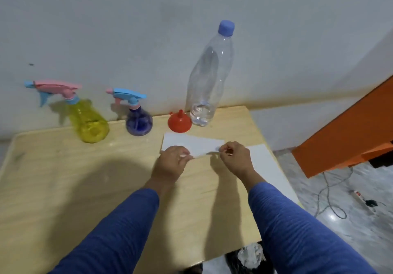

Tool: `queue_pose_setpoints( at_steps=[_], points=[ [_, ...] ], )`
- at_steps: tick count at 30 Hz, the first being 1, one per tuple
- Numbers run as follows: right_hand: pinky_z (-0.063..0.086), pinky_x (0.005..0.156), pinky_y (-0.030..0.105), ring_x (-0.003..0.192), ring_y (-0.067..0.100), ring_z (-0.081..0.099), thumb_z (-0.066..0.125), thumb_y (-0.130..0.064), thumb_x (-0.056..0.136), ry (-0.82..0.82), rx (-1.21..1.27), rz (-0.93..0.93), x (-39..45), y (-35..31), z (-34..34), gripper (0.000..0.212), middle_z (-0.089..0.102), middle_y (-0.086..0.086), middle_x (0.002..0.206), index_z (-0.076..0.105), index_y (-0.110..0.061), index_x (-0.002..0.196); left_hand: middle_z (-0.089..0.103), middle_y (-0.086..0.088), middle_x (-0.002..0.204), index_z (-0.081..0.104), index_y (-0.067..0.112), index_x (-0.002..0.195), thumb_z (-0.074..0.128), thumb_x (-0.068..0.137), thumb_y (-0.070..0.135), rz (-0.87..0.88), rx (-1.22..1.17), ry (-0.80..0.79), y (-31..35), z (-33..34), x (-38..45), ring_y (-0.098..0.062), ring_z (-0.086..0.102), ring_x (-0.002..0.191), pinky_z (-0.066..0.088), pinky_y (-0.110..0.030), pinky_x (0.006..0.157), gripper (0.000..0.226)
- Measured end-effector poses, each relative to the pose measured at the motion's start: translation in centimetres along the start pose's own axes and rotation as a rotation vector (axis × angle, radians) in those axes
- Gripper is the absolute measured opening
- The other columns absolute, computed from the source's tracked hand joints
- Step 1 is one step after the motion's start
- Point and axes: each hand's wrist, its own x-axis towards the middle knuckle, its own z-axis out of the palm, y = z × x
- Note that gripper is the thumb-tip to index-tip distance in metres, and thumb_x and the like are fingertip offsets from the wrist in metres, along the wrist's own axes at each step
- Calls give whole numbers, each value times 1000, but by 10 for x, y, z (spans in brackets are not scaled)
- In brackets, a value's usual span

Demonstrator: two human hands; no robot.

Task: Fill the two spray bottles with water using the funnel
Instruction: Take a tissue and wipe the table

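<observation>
on the wooden desk (pixel 63 178), near its far right part, we see both hands on a white sheet of paper (pixel 187 144). our left hand (pixel 172 163) has its grip pinching the near left edge of the sheet, fingers curled over the paper; our right hand (pixel 235 159) has its grip pinching the near right corner of the same sheet, thumb and fingertips drawn together on it. both arms wear blue sleeves (pixel 119 231). just beyond the left grip, past the far edge of the sheet, the red funnel (pixel 179 122) sits mouth down with its spout pointing up. touching or just beside the funnel, beyond the gap between the two grips, stands the tall clear water bottle (pixel 207 78), upright, blue cap on, with only a little water at the bottom. farther to the left of the left grip stands the purple spray bottle (pixel 139 122) with a blue and pink trigger head, and left of that again the yellow spray bottle (pixel 89 120) with a pink and blue head; both are upright near the wall (pixel 127 29), heads on, well apart from either grip. to the right of the right grip a second white sheet (pixel 265 167) lies along the desk edge. beyond it, off the desk, we see an orange panel (pixel 344 129) and a cable (pixel 331 199) on the floor.
</observation>
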Motion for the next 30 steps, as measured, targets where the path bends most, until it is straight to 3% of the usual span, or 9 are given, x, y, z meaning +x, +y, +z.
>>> queue_pose_setpoints(
  at_steps=[2,5,8,11,14,17,27,30],
  points=[
    [38,68,18,85,23,53,52,-19,77,-82,-113,1,3,9,6,13,56,-2,86,65,-20,77,71,1,90,71,12,84,56,82,40,5,94,73,-9,15,-8,-20,64,86,53,-35,73,32],
    [40,90,28,110,24,48,54,-27,81,-20,-271,-78,8,17,21,34,51,8,114,63,-13,111,70,1,105,72,19,90,51,82,41,-32,306,158,-5,23,-1,-25,64,92,49,-35,68,31],
    [38,101,36,122,29,44,58,-25,86,38,-265,-199,11,13,44,42,48,13,129,54,-10,125,58,-5,129,65,20,112,46,86,41,-81,350,138,-6,33,14,-28,55,116,46,-42,82,39],
    [12,118,37,145,28,12,41,-37,96,-51,-361,-251,17,14,65,57,20,12,155,27,-13,145,24,-5,154,38,25,140,35,95,45,-175,388,40,-9,42,23,-25,17,143,26,-47,110,49],
    [-2,118,40,147,26,-11,22,-47,99,-129,-441,-225,23,23,79,62,-7,8,160,-1,-21,150,-15,-2,158,-3,31,149,27,96,52,-308,441,-84,-19,49,27,-23,-17,144,-4,-45,115,64],
    [-8,116,40,146,26,-16,16,-50,98,-149,-505,-218,26,28,86,61,-13,8,159,-7,-26,150,-26,-5,154,-21,27,145,18,95,55,-367,509,-141,-21,56,28,-23,-24,142,-9,-47,115,69],
    [-8,117,39,146,23,-17,16,-38,101,-184,-534,-232,29,5,107,57,-14,7,159,-4,-19,150,-24,-4,155,-18,12,146,12,101,36,-359,562,-160,-20,46,30,-19,-23,142,-5,-49,117,59],
    [-10,117,37,146,21,-15,7,-40,99,-186,-528,-246,23,-7,124,58,-12,6,159,-3,-15,150,-23,-4,155,-17,12,146,12,101,35,-367,578,-169,-32,30,24,-20,-21,143,-5,-47,117,59]
  ],
)
